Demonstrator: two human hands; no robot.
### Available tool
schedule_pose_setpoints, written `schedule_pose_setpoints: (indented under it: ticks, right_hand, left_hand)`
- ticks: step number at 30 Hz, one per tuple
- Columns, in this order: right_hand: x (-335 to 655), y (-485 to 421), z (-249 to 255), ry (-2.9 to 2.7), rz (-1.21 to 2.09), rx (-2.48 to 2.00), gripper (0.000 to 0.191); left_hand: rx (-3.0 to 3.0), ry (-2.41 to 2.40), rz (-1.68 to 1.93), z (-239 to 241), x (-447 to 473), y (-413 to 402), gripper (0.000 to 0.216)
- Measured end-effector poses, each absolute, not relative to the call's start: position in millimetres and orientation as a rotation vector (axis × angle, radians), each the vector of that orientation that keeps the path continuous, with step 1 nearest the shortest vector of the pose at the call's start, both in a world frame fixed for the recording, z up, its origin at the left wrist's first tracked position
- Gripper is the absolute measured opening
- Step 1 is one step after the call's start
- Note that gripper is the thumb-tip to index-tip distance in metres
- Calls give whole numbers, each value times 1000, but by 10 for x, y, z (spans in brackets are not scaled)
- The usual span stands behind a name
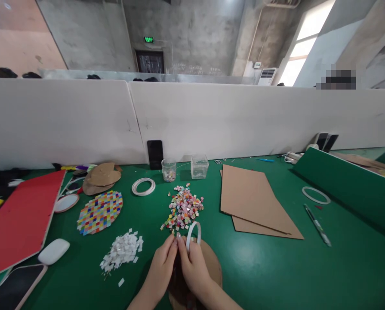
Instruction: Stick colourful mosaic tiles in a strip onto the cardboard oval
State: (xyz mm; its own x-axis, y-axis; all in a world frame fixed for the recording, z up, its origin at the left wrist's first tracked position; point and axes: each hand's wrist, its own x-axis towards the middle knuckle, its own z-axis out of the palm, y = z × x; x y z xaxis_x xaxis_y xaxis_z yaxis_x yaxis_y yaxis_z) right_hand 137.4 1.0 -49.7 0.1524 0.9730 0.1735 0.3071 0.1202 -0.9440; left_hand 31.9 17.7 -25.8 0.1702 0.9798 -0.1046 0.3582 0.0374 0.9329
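R hand (192,261) w/ white ring (199,233), L hand (162,261) adj., over brown disc (213,263).

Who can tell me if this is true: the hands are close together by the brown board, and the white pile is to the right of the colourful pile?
Not quite: in the head view, the white pile is left of the colourful pile, not right. The left hand and right hand are close together by the brown board.

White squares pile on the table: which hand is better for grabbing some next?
Probably the left hand: it's nearer the white squares, on its own side. The right hand is farther across and seems to hold the white ring.
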Motion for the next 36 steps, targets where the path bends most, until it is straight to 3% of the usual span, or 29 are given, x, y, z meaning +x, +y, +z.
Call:
schedule_pose_setpoints:
  ticks: [22, 36]
  right_hand:
    - [1361, 40, -355, -1522, 751, -1398, 48]
    - [1394, 23, -343, -1429, 832, -1398, 50]
  left_hand:
    - [1546, 1377, 889, -216, 287, 247, 35]
    - [1327, 1365, 878, -206, 363, 182, 43]
